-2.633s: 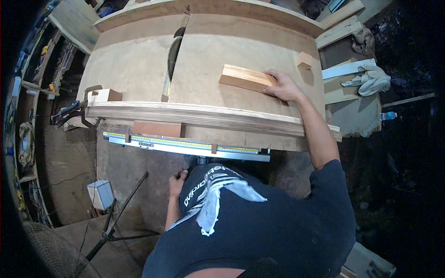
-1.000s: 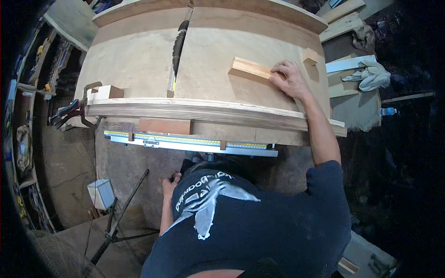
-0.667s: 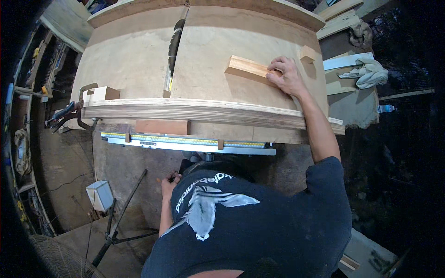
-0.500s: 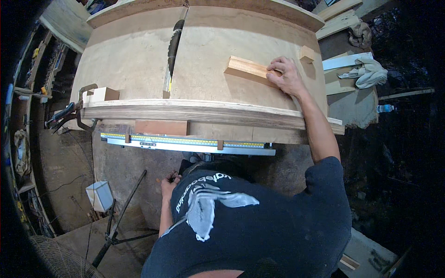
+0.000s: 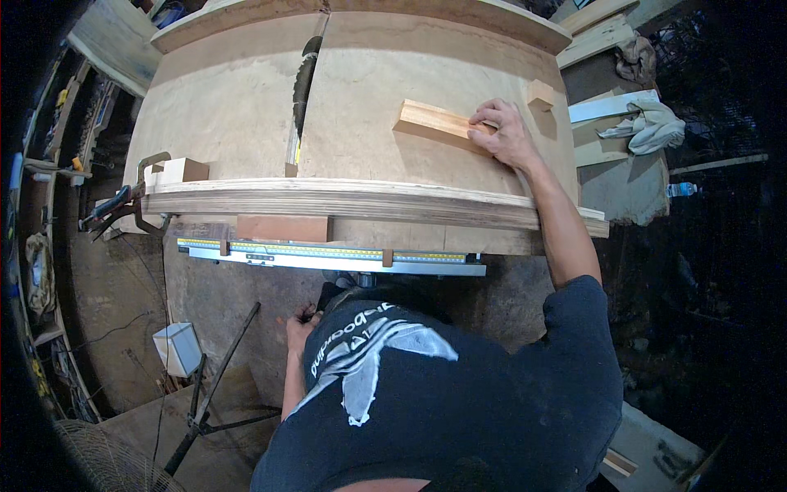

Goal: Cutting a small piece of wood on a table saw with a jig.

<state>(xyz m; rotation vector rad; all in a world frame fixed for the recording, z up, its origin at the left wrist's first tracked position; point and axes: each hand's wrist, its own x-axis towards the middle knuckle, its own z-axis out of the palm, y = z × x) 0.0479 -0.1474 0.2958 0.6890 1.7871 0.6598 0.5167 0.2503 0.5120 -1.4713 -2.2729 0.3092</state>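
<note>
My right hand [image 5: 502,135] grips the right end of a pale wooden block [image 5: 436,123] lying on the plywood board [image 5: 377,82]. The fingers curl over its top, and the block points left toward the saw blade [image 5: 304,86]. That toothed blade rises through a slot in the board, well apart from the block and hand. My left hand [image 5: 303,318] hangs low by my waist, at the edge of my dark shirt. Its fingers are curled, and what they hold, if anything, is hidden.
A thick plywood fence [image 5: 344,197] crosses the board's near side, with a clamp [image 5: 147,193] and wood block [image 5: 182,169] at its left end. A small wood cube [image 5: 540,95] sits right of my hand. Nearer me runs a yellow-marked rule [image 5: 328,251]. A metal stand [image 5: 217,385] is lower left.
My shirt's folds have shifted slightly. My right hand stays on the wooden block, with hardly any movement. The blade's teeth show more distinctly now.
</note>
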